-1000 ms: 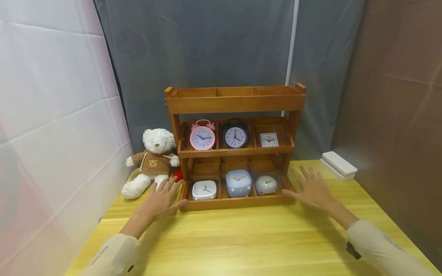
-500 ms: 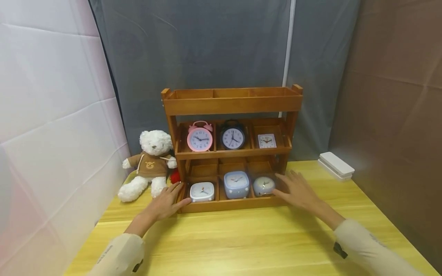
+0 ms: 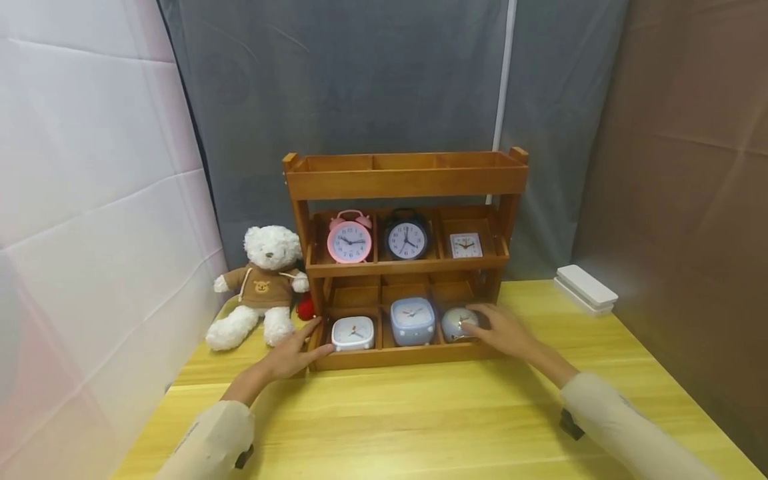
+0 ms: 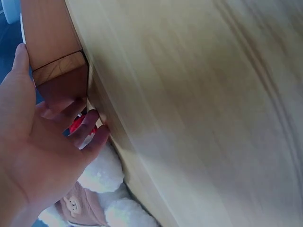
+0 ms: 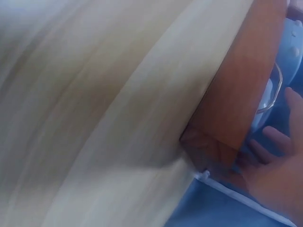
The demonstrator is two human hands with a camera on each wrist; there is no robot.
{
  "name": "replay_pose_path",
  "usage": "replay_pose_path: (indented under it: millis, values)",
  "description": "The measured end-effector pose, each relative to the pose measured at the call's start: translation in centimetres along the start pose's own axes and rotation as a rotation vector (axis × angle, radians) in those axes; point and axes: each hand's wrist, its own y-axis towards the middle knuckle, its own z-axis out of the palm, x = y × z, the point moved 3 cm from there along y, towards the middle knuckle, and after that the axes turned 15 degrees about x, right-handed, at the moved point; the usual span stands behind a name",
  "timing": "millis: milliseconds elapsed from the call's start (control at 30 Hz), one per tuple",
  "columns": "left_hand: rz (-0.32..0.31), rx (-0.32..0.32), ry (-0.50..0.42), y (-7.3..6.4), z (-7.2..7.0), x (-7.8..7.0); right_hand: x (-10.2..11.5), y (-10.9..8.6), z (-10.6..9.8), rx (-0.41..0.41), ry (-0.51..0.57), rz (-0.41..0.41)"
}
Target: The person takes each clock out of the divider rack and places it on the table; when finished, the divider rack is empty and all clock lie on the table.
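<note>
My right hand (image 3: 503, 331) is at the small round grey-blue clock (image 3: 458, 324) in the lower right compartment of a wooden rack (image 3: 408, 361). Its thumb overlaps the clock's face in the head view, and the fingers lie spread beside it. In the right wrist view, the fingers stand around the rack's front corner, near the clock's wire loop (image 5: 278, 87). My left hand (image 3: 290, 355) rests at the rack's lower left corner, thumb over the front board (image 4: 49, 33) and relaxed fingers along the side. A white clock (image 3: 353, 333) sits close to that thumb.
A blue clock (image 3: 413, 321) fills the lower middle compartment. Above it stand a pink alarm clock (image 3: 350, 241), a black one (image 3: 407, 240) and a small white square one (image 3: 466, 245). A teddy bear (image 3: 262, 287) sits left; white boxes (image 3: 586, 288) lie right.
My right hand has moved left from beside the rack to the round clock. My left hand has settled against the rack's left corner. The clocks have stayed in their compartments.
</note>
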Motion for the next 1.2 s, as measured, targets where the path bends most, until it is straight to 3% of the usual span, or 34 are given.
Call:
replay_pose_path:
  millis: [133,300,500,633,833,1033,1200]
  values:
    - [0.004,0.019,-0.056,0.1,0.0,-0.2,-0.2,0.8,0.3,0.043,0.087,0.002]
    - [-0.006,0.030,-0.089,0.3,-0.2,-0.2,-0.2,1.5,0.3,0.092,0.084,0.003]
    - [-0.006,0.032,-0.107,0.3,-0.4,-0.4,-0.1,2.2,0.4,0.202,0.167,0.062]
    - [-0.008,0.036,-0.115,0.1,-0.4,-0.8,0.1,2.5,0.6,0.212,0.201,0.058]
    - [-0.015,0.035,-0.107,-0.1,-0.3,-1.0,0.1,2.3,0.9,0.111,0.214,0.017]
    - [-0.026,0.035,-0.116,-0.2,-0.4,-0.8,0.4,1.7,0.7,-0.080,0.269,-0.017]
    - [-0.039,0.038,-0.121,-0.2,-0.4,-0.5,0.6,1.3,0.3,-0.191,0.212,-0.017]
